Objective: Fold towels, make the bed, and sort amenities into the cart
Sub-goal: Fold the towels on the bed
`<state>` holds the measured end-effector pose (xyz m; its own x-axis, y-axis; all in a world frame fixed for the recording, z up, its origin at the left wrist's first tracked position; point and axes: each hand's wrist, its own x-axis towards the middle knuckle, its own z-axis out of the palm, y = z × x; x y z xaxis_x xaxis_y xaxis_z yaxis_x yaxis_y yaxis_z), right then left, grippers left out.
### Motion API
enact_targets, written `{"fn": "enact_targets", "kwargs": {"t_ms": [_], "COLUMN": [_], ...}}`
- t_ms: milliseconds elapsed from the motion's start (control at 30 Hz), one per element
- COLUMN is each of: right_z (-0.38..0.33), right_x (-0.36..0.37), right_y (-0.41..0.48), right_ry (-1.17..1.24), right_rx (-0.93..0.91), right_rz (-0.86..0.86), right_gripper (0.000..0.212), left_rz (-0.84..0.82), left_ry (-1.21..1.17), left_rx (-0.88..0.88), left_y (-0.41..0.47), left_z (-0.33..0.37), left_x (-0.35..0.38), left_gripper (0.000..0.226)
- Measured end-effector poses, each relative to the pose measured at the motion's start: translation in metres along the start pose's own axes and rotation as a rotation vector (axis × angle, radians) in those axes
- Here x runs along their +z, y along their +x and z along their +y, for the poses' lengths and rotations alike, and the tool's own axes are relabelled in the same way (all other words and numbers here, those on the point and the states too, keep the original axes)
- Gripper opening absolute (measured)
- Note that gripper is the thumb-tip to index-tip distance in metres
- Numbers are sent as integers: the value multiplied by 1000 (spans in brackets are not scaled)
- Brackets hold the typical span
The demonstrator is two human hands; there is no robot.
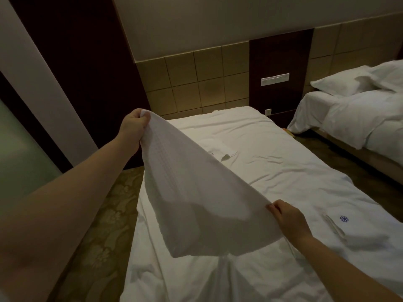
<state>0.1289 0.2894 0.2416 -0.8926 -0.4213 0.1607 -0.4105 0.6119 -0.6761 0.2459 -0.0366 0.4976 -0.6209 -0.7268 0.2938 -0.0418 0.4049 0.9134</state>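
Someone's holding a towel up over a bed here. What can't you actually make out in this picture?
Head view only:
Near bed: its left middle is hidden behind the raised towel.
Small objects on the sheet: partly covered by the towel's edge, too small to identify.
Second bed: cut off by the right edge.
Blue emblem: too small to read.
Cart: nowhere in view.
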Motion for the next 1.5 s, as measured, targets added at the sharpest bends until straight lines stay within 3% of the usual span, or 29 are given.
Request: {"fn": "enact_targets", "kwargs": {"t_ms": [333,433,567,667,800,900,967,1133,1233,1400,1500], "right_z": [-12,-25,-42,-69,-124,-170,-188,-157,-112,-90,-78], "right_x": [-11,-20,-40,-65,-84,-81,-75,-117,-155,-165,-173], "right_y": [5,18,36,35,34,29,27,38,43,37,36], "right_ry": [181,197,133,410,819,903,909,992,834,781,808], "right_rx": [96,141,233,312,250,224,234,307,436,557,588], "right_rz": [25,-13,-154,-257,-390,-421,-391,-64,62,-105,-191], "right_gripper": [21,4,26,31,30,23,23,52,44,17,14], "left_rz": [44,63,53,76,-26,-162,-168,-12,85,59,85], "left_ry": [64,107,226,291,252,181,255,238,287,344,322], "left_rx": [-30,-60,-102,-98,74,169,200,-47,-143,-172,-232], "left_y": [11,14,13,9,-20,-57,-73,-61,-59,-61,-63], "left_z": [-7,-12,-29,-41,-32,-22,-21,-51,-68,-52,-49], "left_x": [-2,-2,-12,-19,4,34,47,15,-16,3,15], "left_gripper": [31,32,35,31,20,35,37,36,42,44,45]}}
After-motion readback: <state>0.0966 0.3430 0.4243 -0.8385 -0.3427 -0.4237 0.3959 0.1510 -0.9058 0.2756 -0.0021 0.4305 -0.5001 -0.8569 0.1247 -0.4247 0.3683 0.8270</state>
